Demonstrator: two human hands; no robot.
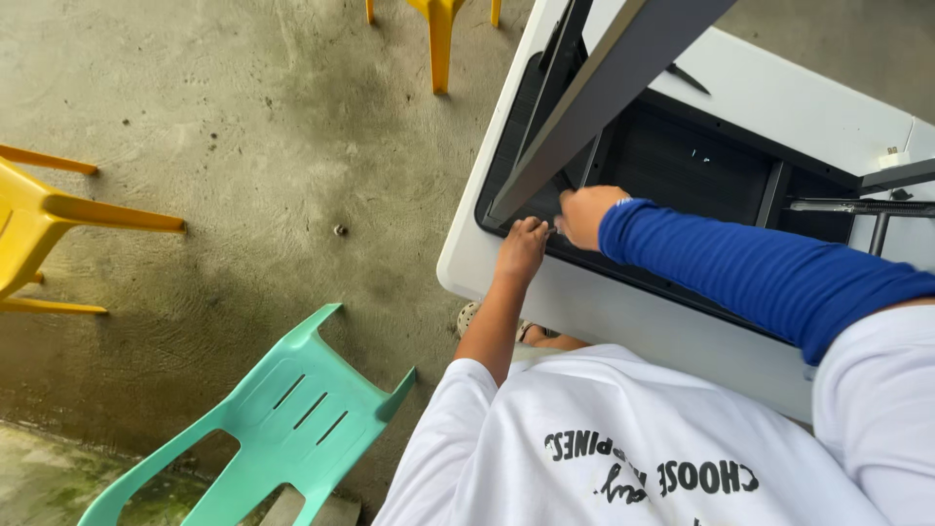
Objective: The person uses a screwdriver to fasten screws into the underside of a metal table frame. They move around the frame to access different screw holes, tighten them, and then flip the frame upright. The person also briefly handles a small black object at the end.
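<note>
Concrete floor spread under everything, with a white folding table lying upside down on it, dark ribbed underside up. Its grey leg slanted across the frame corner. A green plastic chair and yellow chairs stood well apart. The right hand, blue-sleeved, curled near the leg's hinge; whether its fingers gripped anything could not be told. Another person's hand rested on the rim just beside it.

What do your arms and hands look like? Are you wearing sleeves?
Both hands are bare, with no gloves. A snug, ribbed blue sleeve covers the right arm up to the right hand. The arm of the left hand is uncovered below the short sleeve of a white T-shirt with dark lettering.
</note>
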